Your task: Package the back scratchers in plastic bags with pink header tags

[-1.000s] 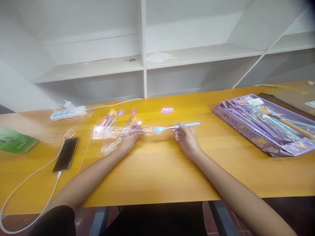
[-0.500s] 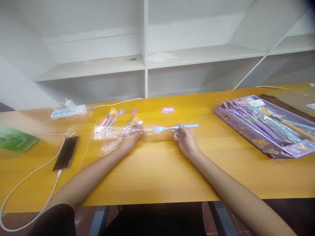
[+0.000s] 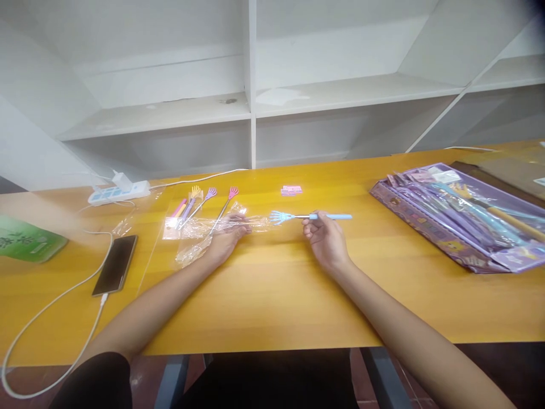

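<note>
Between the fingers of my right hand [image 3: 327, 241] is a blue back scratcher [image 3: 336, 216], gripped by its handle, its claw-shaped head pointing left. My left hand [image 3: 229, 238] pinches a clear plastic sleeve [image 3: 259, 223], whose end lies close to the blue claw; the claw appears outside it. Beyond my left hand lie a pink back scratcher [image 3: 225, 205], a purple one [image 3: 203, 203] and a yellow one [image 3: 195, 192], their handles partly under crinkled plastic wrap [image 3: 191, 253]. Small pink cards [image 3: 291, 190] rest farther back on the table.
A purple display box [image 3: 430, 227] of wrapped back scratchers stands at the right, with cardboard [image 3: 506, 165] behind it. To the left are a phone [image 3: 114, 266] on a white cable, a green packet [image 3: 32, 238] and a power strip [image 3: 119, 192]. White shelving [image 3: 252, 136] rises behind the table.
My right hand has moved slightly right with the blue back scratcher, drawing its claw out of the plastic sleeve. My left hand stays in place on the sleeve.
</note>
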Motion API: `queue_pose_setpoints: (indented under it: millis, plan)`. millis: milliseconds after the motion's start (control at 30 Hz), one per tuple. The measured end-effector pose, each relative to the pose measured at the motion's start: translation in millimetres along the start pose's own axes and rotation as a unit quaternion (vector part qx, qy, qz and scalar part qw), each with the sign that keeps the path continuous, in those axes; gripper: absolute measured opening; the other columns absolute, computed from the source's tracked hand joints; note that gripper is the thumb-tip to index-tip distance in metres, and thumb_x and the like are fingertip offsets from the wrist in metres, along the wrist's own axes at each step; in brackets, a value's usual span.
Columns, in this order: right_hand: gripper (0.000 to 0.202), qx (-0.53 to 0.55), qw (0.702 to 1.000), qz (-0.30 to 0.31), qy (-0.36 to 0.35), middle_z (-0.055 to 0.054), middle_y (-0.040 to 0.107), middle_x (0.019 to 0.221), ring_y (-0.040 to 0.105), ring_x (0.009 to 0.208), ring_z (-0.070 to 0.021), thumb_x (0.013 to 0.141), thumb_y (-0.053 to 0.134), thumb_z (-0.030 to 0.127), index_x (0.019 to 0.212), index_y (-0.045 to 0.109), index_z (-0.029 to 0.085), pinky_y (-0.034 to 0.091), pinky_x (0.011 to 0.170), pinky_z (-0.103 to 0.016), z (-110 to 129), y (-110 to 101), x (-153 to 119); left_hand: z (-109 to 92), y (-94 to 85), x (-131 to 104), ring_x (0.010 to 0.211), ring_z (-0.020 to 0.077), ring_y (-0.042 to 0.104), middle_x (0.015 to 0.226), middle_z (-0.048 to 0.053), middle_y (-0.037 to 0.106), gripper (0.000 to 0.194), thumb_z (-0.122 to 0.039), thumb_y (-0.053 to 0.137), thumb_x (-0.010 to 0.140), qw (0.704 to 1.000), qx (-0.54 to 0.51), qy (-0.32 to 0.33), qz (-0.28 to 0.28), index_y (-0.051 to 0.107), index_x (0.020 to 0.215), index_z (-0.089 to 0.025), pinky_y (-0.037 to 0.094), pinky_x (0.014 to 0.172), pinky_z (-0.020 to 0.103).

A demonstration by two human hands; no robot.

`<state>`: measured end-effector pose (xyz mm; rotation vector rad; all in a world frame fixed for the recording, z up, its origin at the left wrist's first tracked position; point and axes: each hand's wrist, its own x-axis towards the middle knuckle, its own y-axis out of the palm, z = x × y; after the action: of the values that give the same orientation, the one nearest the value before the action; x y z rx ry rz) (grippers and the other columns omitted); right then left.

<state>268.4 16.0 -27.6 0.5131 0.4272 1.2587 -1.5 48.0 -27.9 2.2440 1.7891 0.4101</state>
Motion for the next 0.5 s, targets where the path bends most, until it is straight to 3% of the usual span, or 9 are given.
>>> queue_pose_setpoints:
  millis: [500]
  plan:
    - [0.038, -0.021, 0.998, 0.044, 0.048, -0.007, 0.078, 0.082, 0.070, 0.063, -0.0145, 0.077, 0.089, 0.048, 0.087, 0.065, 0.020, 0.058, 0.057, -0.024, -7.1, 5.9, -8.7, 1.1, 1.1, -1.0, 0.092, 0.0145, 0.073, 0.106, 0.001, 0.073, 0.048, -0.035, 0.096, 0.068, 0.999, -0.031, -0.005, 0.008, 0.070, 0.106, -0.023, 0.058, 0.095, 0.033]
